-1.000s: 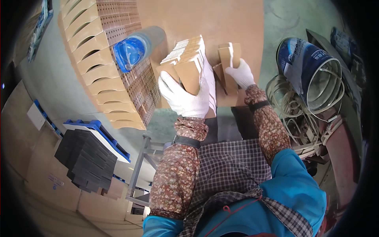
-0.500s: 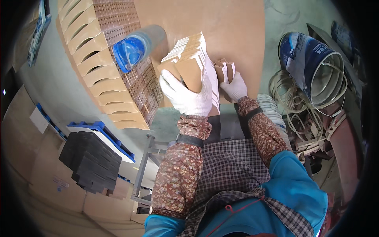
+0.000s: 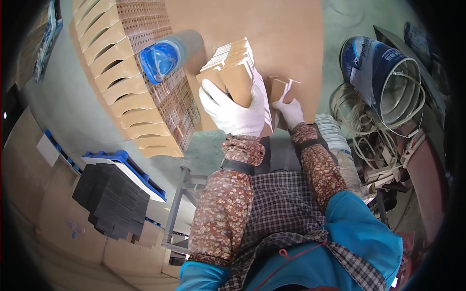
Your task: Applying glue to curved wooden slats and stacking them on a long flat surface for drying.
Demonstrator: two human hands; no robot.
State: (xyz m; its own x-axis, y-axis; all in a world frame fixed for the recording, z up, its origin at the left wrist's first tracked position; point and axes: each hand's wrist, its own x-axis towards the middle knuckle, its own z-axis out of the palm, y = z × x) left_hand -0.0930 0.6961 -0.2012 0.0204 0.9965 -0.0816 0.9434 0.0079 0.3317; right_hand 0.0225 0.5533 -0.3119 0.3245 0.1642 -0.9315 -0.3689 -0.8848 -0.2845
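Note:
My left hand, in a white knit glove, is wrapped round the near end of a stack of brown cardboard pieces with white edges. The stack leans on the brown tabletop, and its pieces lie close together in a row. Just to the right, my right hand, also gloved, pinches a small folded cardboard piece with a white strip along its edge. The thumb and fingertips are at the strip; the palm side is hidden.
Left of the stack lies a large clear water bottle with a blue end. Beyond it are rows of cardboard trays with curved cutouts and perforated sides. At right stand a blue metal drum and coiled pale hose. A dark stack sits lower left.
The cardboard at my right hand now shows a single splayed white strip where two upright ones showed before. My left hand and its stack have shifted slightly.

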